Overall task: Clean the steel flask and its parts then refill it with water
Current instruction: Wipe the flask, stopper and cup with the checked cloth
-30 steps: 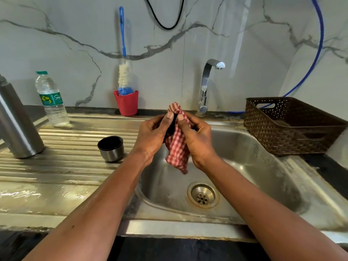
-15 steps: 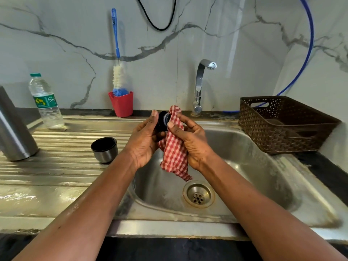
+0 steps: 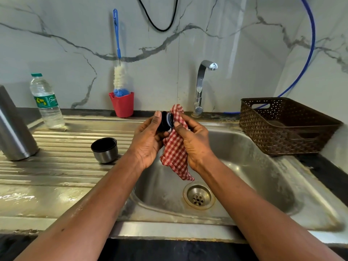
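Stopper (image 3: 165, 121), black with a pale ring, sits between both hands above the sink (image 3: 254, 166) basin. Left hand (image 3: 148, 140) grips it from the 9 o'clock side, fingers curled round its body. Right hand (image 3: 194, 142), at the stopper's 3 o'clock, pinches a red checked cloth (image 3: 175, 153) against the stopper's face; the cloth's tail hangs toward 6 o'clock. Steel flask (image 3: 13, 129) stands on the drainboard (image 3: 56, 166), well apart at the hands' 9 o'clock. Its cup (image 3: 104, 149) stands mouth up between flask and hands.

Above the sink (image 3: 263, 185), the left hand (image 3: 148, 140) holds a black stopper (image 3: 165, 121) (partly hidden) while the right hand (image 3: 194, 142) presses a checked cloth (image 3: 175, 155) against it.
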